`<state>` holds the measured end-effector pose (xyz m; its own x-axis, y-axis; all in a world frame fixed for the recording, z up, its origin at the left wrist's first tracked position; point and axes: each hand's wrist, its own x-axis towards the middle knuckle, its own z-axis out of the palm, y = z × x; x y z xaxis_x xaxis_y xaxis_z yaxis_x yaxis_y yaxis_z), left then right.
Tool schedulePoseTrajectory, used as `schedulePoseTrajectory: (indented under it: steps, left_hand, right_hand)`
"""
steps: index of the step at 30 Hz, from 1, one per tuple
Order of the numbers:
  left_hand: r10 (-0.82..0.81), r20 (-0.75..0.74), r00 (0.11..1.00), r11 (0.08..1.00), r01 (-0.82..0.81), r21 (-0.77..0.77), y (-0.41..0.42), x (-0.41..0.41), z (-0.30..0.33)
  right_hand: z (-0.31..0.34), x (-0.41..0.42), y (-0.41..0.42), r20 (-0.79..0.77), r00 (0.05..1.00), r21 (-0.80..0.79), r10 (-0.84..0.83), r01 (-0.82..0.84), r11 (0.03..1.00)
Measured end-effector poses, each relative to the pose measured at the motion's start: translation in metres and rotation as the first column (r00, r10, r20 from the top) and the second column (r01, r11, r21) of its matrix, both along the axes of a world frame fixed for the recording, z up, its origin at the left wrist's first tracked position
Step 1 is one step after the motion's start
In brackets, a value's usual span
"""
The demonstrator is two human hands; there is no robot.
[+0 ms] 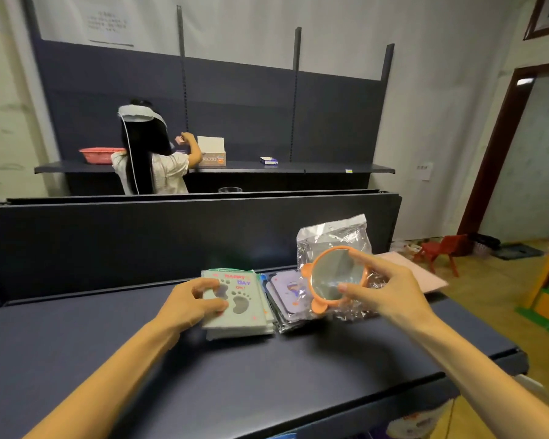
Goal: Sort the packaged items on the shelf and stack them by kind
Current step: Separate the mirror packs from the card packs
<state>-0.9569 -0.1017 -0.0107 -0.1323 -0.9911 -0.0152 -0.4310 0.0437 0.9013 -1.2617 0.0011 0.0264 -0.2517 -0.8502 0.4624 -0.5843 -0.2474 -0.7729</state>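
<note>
Dark shelf, near bay: two piles of packaged goods side by side near the back edge.

Item 1. Green packets, flat, printed with footprints and coloured lettering, stacked several deep. The left hand rests on the top packet's left part, fingers curled down onto it, thumb against its face; whether it grips or merely presses, I cannot tell.

Item 2. Lilac packets, in clear wrap, lying just beside the green pile on its right, edges touching or nearly so.

Item 3. Orange mirror, round, with small ear-like tabs, in a crinkled clear bag whose top stands up behind it. Held tilted above the lilac pile. The right hand pinches it at the right rim, thumb on the glass side, index finger over the upper edge, remaining fingers loosely curled.

Item 4. Pink flat board, partly hidden behind the right hand, at the shelf's far right end.

Background: a second person at a far shelf, hand near a carton; red basket to their left; small blue box farther right. Red chair on the floor at right.
</note>
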Motion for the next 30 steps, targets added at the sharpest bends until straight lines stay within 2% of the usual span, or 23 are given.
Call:
schedulePoseTrajectory:
  steps: [2,5,8,16,23,30]
  left_hand:
    - [0.041,0.148,0.988,0.999,-0.037,-0.027,-0.001,-0.004,0.001]
    - [0.126,0.406,0.905,0.991,-0.096,-0.093,-0.001,-0.019,0.002]
    - [0.212,0.502,0.838,0.973,-0.134,-0.188,0.007,-0.044,0.005]
    - [0.432,0.488,0.759,0.867,-0.2,-0.456,0.032,-0.117,0.007]
    - [0.464,0.555,0.69,0.862,-0.207,-0.463,0.059,-0.143,0.015]
    - [0.491,0.544,0.68,0.842,-0.212,-0.496,0.07,-0.15,0.021]
  right_hand:
    - [0.003,-0.016,-0.009,-0.005,1.0,-0.009,0.006,-0.006,1.0]
    - [0.005,-0.046,-0.023,0.023,0.999,-0.009,0.046,-0.046,0.999]
    - [0.007,-0.075,-0.035,0.056,0.993,0.003,0.105,-0.106,0.994]
    - [0.006,-0.14,-0.059,0.158,0.956,0.033,0.247,-0.255,0.966]
    - [-0.008,-0.145,-0.074,0.223,0.924,0.048,0.31,-0.328,0.943]
    - [-0.009,-0.142,-0.086,0.215,0.924,0.065,0.317,-0.338,0.939]
